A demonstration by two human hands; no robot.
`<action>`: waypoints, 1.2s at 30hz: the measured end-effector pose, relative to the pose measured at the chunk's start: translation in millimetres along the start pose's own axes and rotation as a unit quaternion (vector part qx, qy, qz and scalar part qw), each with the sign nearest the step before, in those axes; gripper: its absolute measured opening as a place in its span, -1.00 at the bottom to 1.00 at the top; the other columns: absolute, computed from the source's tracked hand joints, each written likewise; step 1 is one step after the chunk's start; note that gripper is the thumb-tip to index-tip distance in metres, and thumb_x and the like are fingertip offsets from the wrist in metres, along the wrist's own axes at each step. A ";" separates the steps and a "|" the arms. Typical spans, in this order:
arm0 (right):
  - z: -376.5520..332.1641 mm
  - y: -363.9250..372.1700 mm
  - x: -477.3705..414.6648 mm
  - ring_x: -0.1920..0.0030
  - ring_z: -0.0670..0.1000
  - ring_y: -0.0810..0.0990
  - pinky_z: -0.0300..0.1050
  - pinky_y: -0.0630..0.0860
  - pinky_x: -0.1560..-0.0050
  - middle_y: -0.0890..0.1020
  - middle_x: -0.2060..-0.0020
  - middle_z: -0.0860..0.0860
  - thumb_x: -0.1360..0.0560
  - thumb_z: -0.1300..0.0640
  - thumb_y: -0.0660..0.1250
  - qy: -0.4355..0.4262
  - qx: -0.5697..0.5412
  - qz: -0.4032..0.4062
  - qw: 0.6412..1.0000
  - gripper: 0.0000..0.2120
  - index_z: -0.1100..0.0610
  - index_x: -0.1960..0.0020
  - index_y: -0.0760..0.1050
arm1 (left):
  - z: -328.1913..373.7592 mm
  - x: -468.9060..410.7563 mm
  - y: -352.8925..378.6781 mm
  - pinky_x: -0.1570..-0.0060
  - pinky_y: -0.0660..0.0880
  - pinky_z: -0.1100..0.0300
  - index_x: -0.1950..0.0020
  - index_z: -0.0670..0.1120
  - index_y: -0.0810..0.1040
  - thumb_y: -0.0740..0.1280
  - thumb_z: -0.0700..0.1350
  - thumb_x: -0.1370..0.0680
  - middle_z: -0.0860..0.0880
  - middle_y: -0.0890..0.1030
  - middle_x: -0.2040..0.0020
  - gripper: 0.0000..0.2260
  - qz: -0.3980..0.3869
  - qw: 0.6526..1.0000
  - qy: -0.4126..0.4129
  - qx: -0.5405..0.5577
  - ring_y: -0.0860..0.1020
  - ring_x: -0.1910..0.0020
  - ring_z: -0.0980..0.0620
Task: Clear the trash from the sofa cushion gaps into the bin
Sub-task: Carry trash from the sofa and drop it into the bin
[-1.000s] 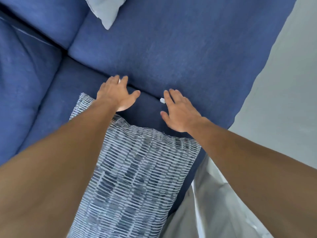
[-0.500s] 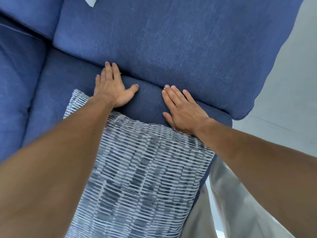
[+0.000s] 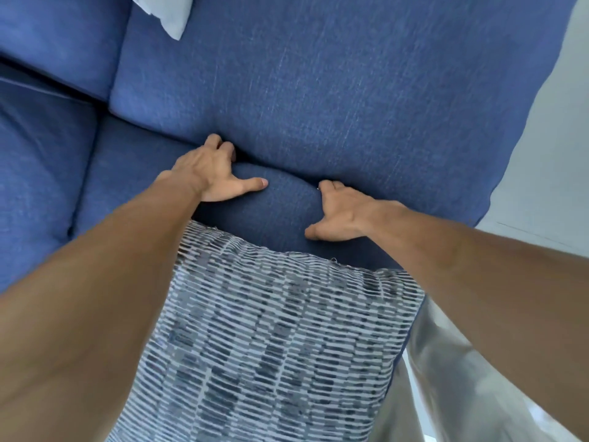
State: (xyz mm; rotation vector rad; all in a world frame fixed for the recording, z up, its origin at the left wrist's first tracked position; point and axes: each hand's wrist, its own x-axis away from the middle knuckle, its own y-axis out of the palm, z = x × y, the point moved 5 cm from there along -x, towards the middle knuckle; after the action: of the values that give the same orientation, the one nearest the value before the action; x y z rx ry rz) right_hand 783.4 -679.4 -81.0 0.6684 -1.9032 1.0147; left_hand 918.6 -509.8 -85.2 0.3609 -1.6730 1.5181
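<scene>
Left hand (image 3: 207, 173), right hand (image 3: 345, 212): fingers hooked into gap (image 3: 280, 170) behind blue seat cushion (image 3: 280, 212), thumbs splayed. Tiny white scrap (image 3: 318, 187) at right hand.

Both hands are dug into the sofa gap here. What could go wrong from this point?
1. The fingers of the left hand and right hand are hidden in the gap between seat cushion and back cushion, so groping blind may push whatever is there deeper.
2. The tiny white speck by the right hand could slip down unseen.
3. The patterned pillow lies beneath both forearms and may get dragged off the seat.
</scene>
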 end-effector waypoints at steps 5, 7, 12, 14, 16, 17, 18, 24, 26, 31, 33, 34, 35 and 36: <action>-2.1 -8.3 -3.2 -0.36 0.08 0.33 0.11 0.34 -0.33 0.30 -0.37 0.00 -0.31 -0.20 0.39 0.021 0.045 -0.092 0.994 -0.11 -0.02 -0.50 0.05 | -6.1 -9.2 -6.8 -0.37 0.30 -0.06 -0.43 0.03 0.34 0.16 0.63 -0.11 0.00 0.38 -0.42 0.05 -0.101 0.992 -0.003 -0.081 0.36 -0.40 -0.08; -3.3 -12.6 -7.6 -0.27 0.08 0.40 0.10 0.40 -0.24 0.37 -0.29 -0.01 -0.30 -0.18 0.39 0.038 0.052 -0.107 0.992 -0.18 -0.01 -0.44 0.12 | -6.2 -16.7 -9.7 -0.36 0.31 -0.08 -0.43 0.05 0.34 0.14 0.67 -0.02 0.03 0.38 -0.42 0.12 -0.131 0.985 -0.014 -0.111 0.35 -0.40 -0.09; -5.1 -10.8 -8.3 -0.25 0.10 0.42 0.06 0.41 -0.19 0.38 -0.27 0.02 -0.32 -0.15 0.39 0.048 0.068 -0.142 0.986 -0.15 0.02 -0.47 0.06 | -4.1 -18.3 3.0 -0.44 0.20 -0.07 -0.52 0.08 0.20 0.14 0.69 0.04 0.05 0.26 -0.51 0.23 -0.199 0.973 -0.001 -0.114 0.23 -0.49 -0.06; -6.4 -11.1 -11.0 -0.28 0.09 0.39 0.06 0.40 -0.23 0.36 -0.32 0.03 -0.32 -0.16 0.39 0.046 0.086 -0.160 0.982 -0.10 0.01 -0.51 0.01 | -1.7 -22.8 -0.2 -0.46 0.15 -0.06 -0.54 0.09 0.17 0.18 0.68 0.03 0.04 0.22 -0.54 0.24 -0.218 0.967 -0.009 -0.130 0.19 -0.51 -0.05; -6.8 -13.0 -16.7 -0.31 0.10 0.37 0.08 0.40 -0.27 0.33 -0.36 0.03 -0.31 -0.15 0.40 0.051 0.091 -0.191 0.976 -0.05 -0.03 -0.53 -0.04 | 0.9 -29.1 0.4 -0.44 0.20 -0.05 -0.53 0.09 0.19 0.24 0.66 0.09 0.03 0.26 -0.52 0.27 -0.240 0.963 -0.024 -0.123 0.23 -0.49 -0.05; -6.9 -15.0 -22.7 -0.31 0.10 0.38 0.09 0.40 -0.27 0.34 -0.37 0.02 -0.30 -0.15 0.41 0.054 0.090 -0.205 0.973 -0.04 -0.05 -0.54 -0.04 | 1.7 -35.0 1.6 -0.42 0.24 -0.06 -0.52 0.10 0.22 0.25 0.66 0.14 0.03 0.29 -0.51 0.30 -0.247 0.961 -0.027 -0.119 0.27 -0.47 -0.05; -6.3 -15.9 -27.1 -0.30 0.09 0.38 0.08 0.41 -0.26 0.34 -0.36 0.01 -0.28 -0.15 0.42 0.054 0.090 -0.215 0.971 -0.03 -0.07 -0.54 -0.03 | 2.6 -39.3 3.5 -0.40 0.27 -0.07 -0.51 0.10 0.24 0.26 0.66 0.19 0.03 0.31 -0.49 0.32 -0.251 0.961 -0.027 -0.118 0.30 -0.46 -0.06; -1.9 -21.7 -45.7 -0.30 0.03 0.41 -0.02 0.40 -0.25 0.41 -0.34 -0.09 -0.18 -0.17 0.53 0.034 0.071 -0.221 0.972 -0.03 -0.06 -0.48 0.17 | 0.0 -49.0 7.3 -0.35 0.35 -0.02 -0.46 0.05 0.33 0.36 0.60 0.18 0.02 0.40 -0.42 0.27 -0.254 0.962 -0.038 -0.090 0.38 -0.38 -0.06; -3.0 -23.1 -44.2 -0.31 0.02 0.43 -0.02 0.38 -0.31 0.44 -0.33 -0.09 -0.15 -0.14 0.58 0.030 0.051 -0.205 0.977 -0.03 -0.06 -0.46 0.23 | 0.0 -43.3 5.6 -0.31 0.38 0.00 -0.41 0.02 0.38 0.40 0.57 0.11 -0.01 0.44 -0.37 0.18 -0.239 0.967 -0.044 -0.070 0.41 -0.35 -0.07; -8.1 -22.2 -27.7 -0.29 0.04 0.44 -0.04 0.38 -0.32 0.44 -0.31 -0.06 -0.20 -0.12 0.60 0.021 0.048 -0.139 0.989 -0.07 -0.02 -0.45 0.26 | -0.3 -25.8 2.0 -0.25 0.42 0.05 -0.36 -0.01 0.44 0.36 0.58 0.06 -0.03 0.51 -0.29 0.12 -0.194 0.978 -0.045 -0.058 0.46 -0.28 -0.08; -9.3 -21.8 -20.4 -0.24 0.06 0.48 -0.03 0.43 -0.27 0.48 -0.26 -0.03 -0.23 -0.12 0.59 0.017 0.054 -0.111 0.992 -0.14 0.02 -0.42 0.31 | 0.8 -17.4 -0.9 -0.30 0.40 0.02 -0.39 0.01 0.42 0.32 0.60 0.05 -0.04 0.51 -0.31 0.12 -0.165 0.984 -0.037 -0.059 0.45 -0.30 -0.09; -10.2 -21.7 -16.7 -0.21 0.07 0.49 -0.03 0.45 -0.25 0.49 -0.24 -0.02 -0.25 -0.13 0.58 0.012 0.060 -0.096 0.994 -0.18 0.03 -0.40 0.33 | 1.9 -13.6 -2.1 -0.31 0.39 0.02 -0.39 0.00 0.41 0.32 0.59 0.01 -0.05 0.50 -0.32 0.10 -0.152 0.986 -0.032 -0.057 0.44 -0.31 -0.09; -10.7 -21.9 -12.9 -0.19 0.08 0.51 -0.02 0.46 -0.23 0.50 -0.22 0.00 -0.27 -0.13 0.57 0.006 0.068 -0.078 0.995 -0.21 0.05 -0.39 0.34 | 4.2 -9.1 -4.0 -0.31 0.39 0.03 -0.39 -0.01 0.41 0.33 0.57 -0.05 -0.06 0.49 -0.33 0.05 -0.141 0.988 -0.027 -0.059 0.44 -0.32 -0.09; -11.7 -22.7 -6.9 -0.18 0.10 0.52 -0.02 0.48 -0.20 0.51 -0.19 0.01 -0.29 -0.12 0.56 0.000 0.078 -0.059 0.995 -0.24 0.06 -0.38 0.34 | 7.2 -3.3 -6.6 -0.30 0.39 0.05 -0.38 -0.03 0.43 0.35 0.54 -0.11 -0.07 0.48 -0.33 -0.01 -0.127 0.990 -0.022 -0.064 0.44 -0.31 -0.10</action>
State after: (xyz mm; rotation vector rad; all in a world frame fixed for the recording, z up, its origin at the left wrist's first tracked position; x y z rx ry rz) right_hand 809.1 -681.1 -74.6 0.8594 -1.7746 1.0947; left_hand 922.5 -519.0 -82.6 0.5206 -1.6776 1.2174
